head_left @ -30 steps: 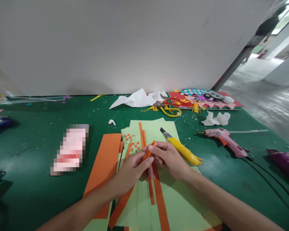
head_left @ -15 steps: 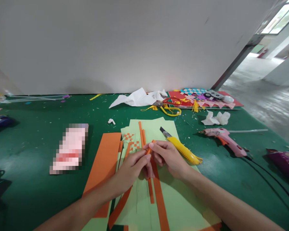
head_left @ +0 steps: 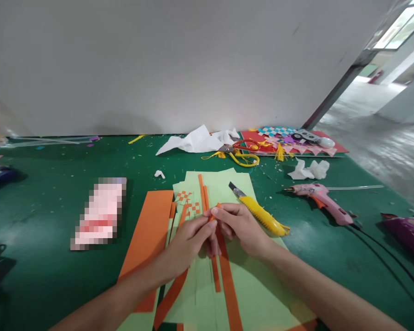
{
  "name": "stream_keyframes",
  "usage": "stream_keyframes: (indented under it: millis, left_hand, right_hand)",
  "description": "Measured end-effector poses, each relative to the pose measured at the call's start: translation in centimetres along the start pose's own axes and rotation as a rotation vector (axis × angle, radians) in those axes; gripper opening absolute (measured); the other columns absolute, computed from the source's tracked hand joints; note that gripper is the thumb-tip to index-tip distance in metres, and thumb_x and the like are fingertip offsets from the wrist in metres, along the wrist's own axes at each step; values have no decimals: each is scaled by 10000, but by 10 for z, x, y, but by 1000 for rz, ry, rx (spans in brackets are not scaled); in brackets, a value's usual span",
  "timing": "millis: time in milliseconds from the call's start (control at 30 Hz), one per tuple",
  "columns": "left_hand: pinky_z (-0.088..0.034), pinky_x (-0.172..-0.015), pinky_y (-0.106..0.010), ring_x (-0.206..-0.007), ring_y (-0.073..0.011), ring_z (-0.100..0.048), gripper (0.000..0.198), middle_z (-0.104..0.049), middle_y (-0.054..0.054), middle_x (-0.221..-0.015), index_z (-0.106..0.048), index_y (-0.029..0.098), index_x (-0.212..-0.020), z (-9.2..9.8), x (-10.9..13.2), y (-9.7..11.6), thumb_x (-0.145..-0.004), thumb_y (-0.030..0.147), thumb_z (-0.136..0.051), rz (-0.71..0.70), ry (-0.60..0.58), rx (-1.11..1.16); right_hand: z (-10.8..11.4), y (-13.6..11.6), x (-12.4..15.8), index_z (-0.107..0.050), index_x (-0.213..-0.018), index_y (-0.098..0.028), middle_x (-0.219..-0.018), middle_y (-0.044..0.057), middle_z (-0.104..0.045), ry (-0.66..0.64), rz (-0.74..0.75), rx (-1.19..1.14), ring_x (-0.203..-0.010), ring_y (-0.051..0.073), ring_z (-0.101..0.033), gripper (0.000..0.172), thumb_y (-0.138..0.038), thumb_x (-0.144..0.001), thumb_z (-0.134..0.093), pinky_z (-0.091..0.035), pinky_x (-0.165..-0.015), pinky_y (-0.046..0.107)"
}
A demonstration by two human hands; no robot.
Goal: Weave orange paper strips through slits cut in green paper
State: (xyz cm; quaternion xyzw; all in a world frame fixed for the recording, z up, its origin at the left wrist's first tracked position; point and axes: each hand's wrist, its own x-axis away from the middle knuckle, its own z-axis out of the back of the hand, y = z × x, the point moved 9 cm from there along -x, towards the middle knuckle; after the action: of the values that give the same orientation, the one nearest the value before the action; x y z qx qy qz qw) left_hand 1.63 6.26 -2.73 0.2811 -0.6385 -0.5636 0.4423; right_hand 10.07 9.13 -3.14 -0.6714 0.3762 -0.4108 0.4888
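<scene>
Both hands meet over light green paper sheets [head_left: 262, 280] in the middle of the table. My left hand [head_left: 196, 234] pinches a small orange paper strip [head_left: 213, 216] from the left and below. The upper end of this strip is between the thumb and fingers of my right hand [head_left: 236, 223]. Long orange strips [head_left: 229, 285] lie on the green paper beneath the hands. Small orange-and-green checkered pieces [head_left: 183, 197] rest just left of the fingertips. A yellow utility knife [head_left: 264, 217], blade out, lies beside my right hand.
An orange sheet [head_left: 152, 234] lies left, beyond it a blurred pink object [head_left: 101, 214]. Scissors [head_left: 243, 154], white tissue [head_left: 196, 140] and a red board [head_left: 334, 146] line the wall. A pink glue gun [head_left: 326, 202] with a cord is right.
My right hand has shifted very slightly down and left, its fingers still on the orange strip. My left hand has hardly moved.
</scene>
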Motion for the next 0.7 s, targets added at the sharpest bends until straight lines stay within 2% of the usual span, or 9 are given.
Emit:
stream_keyframes:
  millis: [133,400,567,700]
  left_hand:
    - [-437,-600,-249,-612,-151,-604,367,-630,-4,-609,-623,166,-800,0,0,-1,-974,391,-391,-1,13,-14]
    - [-456,-623,-261,-606,-154,-614,395,-636,-7,-615,-585,172,-715,0,0,0,-975,392,-384,7,13,25]
    - [-458,-631,-267,-605,-159,-612,398,-630,-6,-601,-537,181,-666,0,-1,2,-971,385,-383,5,17,66]
    - [-455,-636,-267,-608,-159,-609,387,-624,2,-595,-519,191,-670,0,0,4,-974,384,-380,-8,16,77]
  right_hand:
    - [0,1,0,-598,-645,-163,-421,-75,-380,4,-10,5,-405,66,-309,393,-517,-813,-627,-246,-429,231]
    - [-2,-1,1,-592,-624,-168,-427,-70,-399,-2,18,2,-415,67,-324,387,-500,-820,-624,-253,-433,227]
    - [-1,-2,1,-656,-763,-159,-439,-79,-398,0,17,-4,-407,61,-295,332,-484,-823,-630,-230,-421,221]
    - [0,-3,1,-659,-764,-155,-443,-78,-386,14,19,8,-408,60,-291,327,-470,-842,-612,-225,-421,223]
